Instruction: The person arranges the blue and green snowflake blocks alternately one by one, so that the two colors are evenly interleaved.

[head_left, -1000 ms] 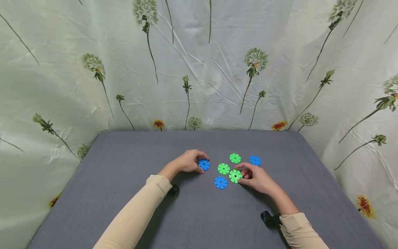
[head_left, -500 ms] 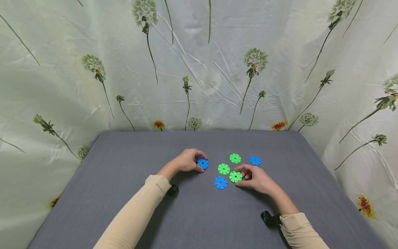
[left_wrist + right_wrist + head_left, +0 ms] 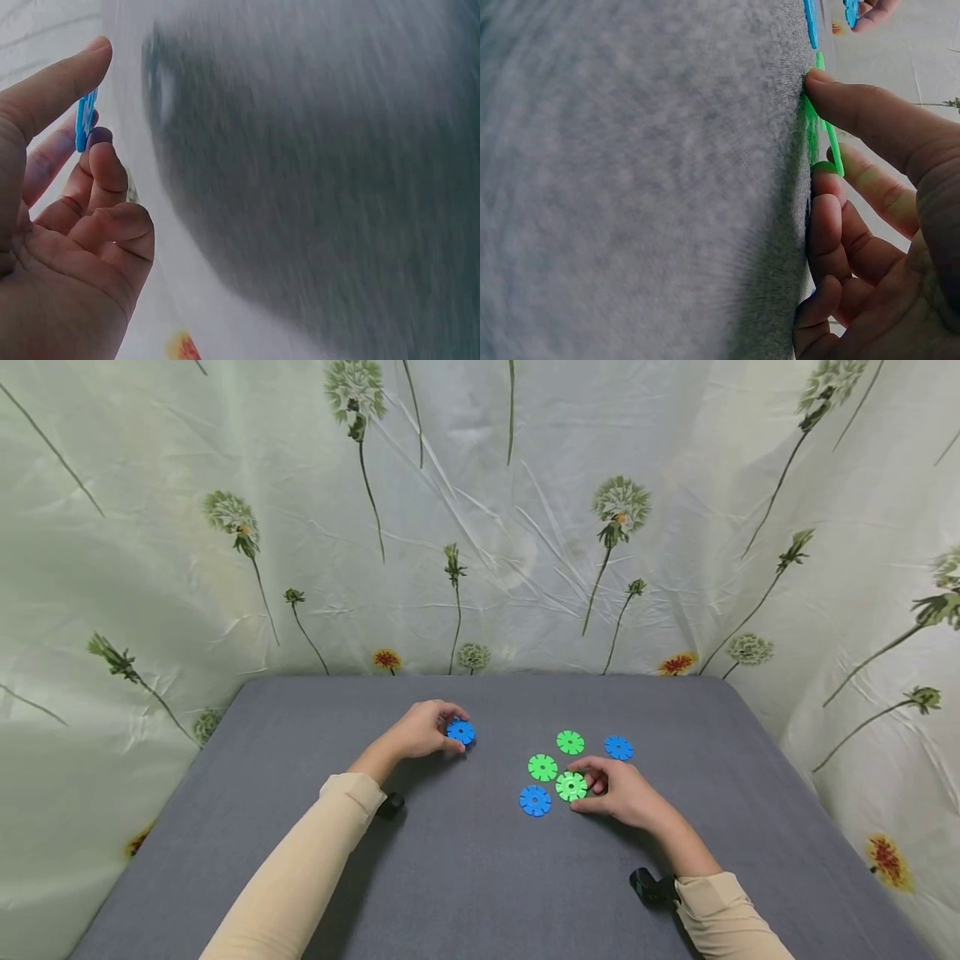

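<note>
In the head view, my left hand [image 3: 422, 729] pinches a blue slotted building disc [image 3: 461, 732] above the left-centre of the table. The left wrist view shows that disc [image 3: 85, 124] edge-on between thumb and fingers. My right hand [image 3: 621, 790] has its thumb and curled fingers around a green slotted building disc [image 3: 572, 786]. From the right wrist, this green disc [image 3: 835, 142] looks tilted, one edge raised at the fingers; the thumb tip is low by the cloth. Close by lie a blue disc [image 3: 536, 801] and another green disc [image 3: 542, 767].
Farther back lie a third green disc [image 3: 570, 742] and another blue disc [image 3: 618, 747]. Grey cloth covers the table [image 3: 465, 877]. A flower-printed curtain [image 3: 510, 527] hangs behind and along the sides.
My left hand has moved left and toward the back with the blue disc. The right hand stays at the green disc, its thumb shifted slightly off the near edge.
</note>
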`<act>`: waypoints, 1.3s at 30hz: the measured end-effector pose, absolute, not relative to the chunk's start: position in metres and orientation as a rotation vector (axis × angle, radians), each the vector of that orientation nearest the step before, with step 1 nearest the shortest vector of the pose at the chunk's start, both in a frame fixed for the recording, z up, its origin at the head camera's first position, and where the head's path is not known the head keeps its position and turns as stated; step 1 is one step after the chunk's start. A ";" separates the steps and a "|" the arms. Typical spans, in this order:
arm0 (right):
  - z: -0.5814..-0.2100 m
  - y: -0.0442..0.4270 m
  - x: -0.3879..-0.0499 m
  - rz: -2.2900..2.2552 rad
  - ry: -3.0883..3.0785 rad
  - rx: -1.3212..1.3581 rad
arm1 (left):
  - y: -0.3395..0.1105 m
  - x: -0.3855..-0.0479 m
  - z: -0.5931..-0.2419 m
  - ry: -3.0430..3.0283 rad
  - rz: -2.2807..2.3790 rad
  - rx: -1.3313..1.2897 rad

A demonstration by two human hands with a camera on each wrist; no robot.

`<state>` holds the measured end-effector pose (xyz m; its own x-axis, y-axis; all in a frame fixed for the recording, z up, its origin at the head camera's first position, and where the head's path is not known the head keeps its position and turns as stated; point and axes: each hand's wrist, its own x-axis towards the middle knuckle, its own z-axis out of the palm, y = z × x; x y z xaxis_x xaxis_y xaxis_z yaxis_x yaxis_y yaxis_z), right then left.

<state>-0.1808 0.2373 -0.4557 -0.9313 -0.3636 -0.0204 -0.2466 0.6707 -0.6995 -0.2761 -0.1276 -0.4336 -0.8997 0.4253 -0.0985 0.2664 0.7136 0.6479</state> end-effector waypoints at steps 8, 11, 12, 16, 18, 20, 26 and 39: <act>-0.459 0.239 -0.182 -1.116 2.720 -0.519 | -0.166 -0.282 -0.436 2.736 0.977 0.451; -0.459 0.239 -0.182 -1.126 2.715 -0.516 | -0.178 -0.283 -0.439 2.754 0.978 0.423; -0.459 0.239 -0.181 -1.125 2.717 -0.514 | -0.182 -0.283 -0.440 2.758 0.976 0.419; -0.459 0.239 -0.181 -1.113 2.723 -0.503 | -0.193 -0.284 -0.444 2.760 0.968 0.394; -0.459 0.239 -0.180 -1.109 2.724 -0.499 | -0.197 -0.284 -0.445 2.760 0.965 0.378; -0.459 0.238 -0.180 -1.111 2.721 -0.497 | -0.200 -0.285 -0.446 2.759 0.961 0.364; -0.458 0.238 -0.180 -1.123 2.719 -0.493 | -0.206 -0.285 -0.447 2.752 0.963 0.335; -0.456 0.237 -0.182 -1.109 2.730 -0.505 | -0.209 -0.288 -0.447 2.744 0.963 0.303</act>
